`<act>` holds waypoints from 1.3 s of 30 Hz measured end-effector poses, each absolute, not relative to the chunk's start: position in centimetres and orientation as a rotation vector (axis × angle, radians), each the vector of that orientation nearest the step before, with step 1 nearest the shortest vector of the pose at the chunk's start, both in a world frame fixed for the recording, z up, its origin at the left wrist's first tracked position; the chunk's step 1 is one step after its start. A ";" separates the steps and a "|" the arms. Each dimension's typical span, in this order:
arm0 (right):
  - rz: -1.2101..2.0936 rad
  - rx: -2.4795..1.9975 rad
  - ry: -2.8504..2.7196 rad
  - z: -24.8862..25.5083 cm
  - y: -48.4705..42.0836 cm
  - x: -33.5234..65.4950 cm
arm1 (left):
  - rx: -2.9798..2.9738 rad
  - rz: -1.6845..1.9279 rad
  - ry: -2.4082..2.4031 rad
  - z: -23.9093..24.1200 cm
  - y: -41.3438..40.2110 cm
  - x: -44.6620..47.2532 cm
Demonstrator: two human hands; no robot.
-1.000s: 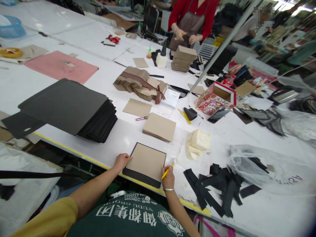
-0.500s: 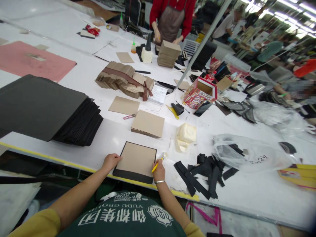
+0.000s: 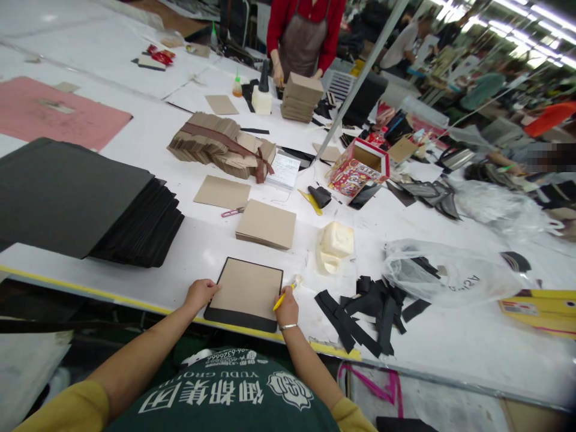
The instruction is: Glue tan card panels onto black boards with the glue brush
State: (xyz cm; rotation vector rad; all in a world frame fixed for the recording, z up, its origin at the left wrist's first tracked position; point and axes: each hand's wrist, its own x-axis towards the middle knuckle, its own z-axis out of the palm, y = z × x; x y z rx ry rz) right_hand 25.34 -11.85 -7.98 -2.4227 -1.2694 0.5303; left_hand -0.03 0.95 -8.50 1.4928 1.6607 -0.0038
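Note:
A beige cardboard panel [image 3: 247, 288] lies on a slightly larger black sheet [image 3: 240, 318], whose border shows around it and is widest on the near side. At its left edge, my left hand [image 3: 201, 295] is closed, thumb and fingertips pinching the black-edged panel. My right hand [image 3: 287, 307] is closed around a yellow-handled brush [image 3: 279, 300] at the panel's right edge. The brush's pale bristles [image 3: 297, 280] point away from me, over the white table. Just beyond the panel rests a stack of beige cardboard [image 3: 266, 223]. A cut-open plastic container [image 3: 333, 247] stands to the right of it.
Black sheets [image 3: 76, 198] are piled at the left. Black strips [image 3: 380, 315] and a clear plastic bag [image 3: 454, 276] lie right. Pink-handled snips [image 3: 231, 212], a tied cardboard bundle [image 3: 216, 144] and a red box [image 3: 360, 168] sit farther back. Across the table, a co-worker [image 3: 303, 42] handles stacked cardboard.
The whole view has shifted slightly, so things appear a little farther left. Both hands keep nearly the same place at the panel, with the brush still in the right one.

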 end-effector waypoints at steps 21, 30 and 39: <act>0.534 -2.480 -1.322 -7.6 -11.3 25.3 | 1.551 -0.051 1.682 -7.1 1.5 0.4; 0.597 -2.500 -1.354 -7.0 -11.0 25.2 | 1.712 -0.173 1.667 -6.3 2.5 0.2; 0.293 -2.328 -1.584 -7.2 -11.0 25.2 | 2.420 -0.111 1.333 -4.5 2.4 2.3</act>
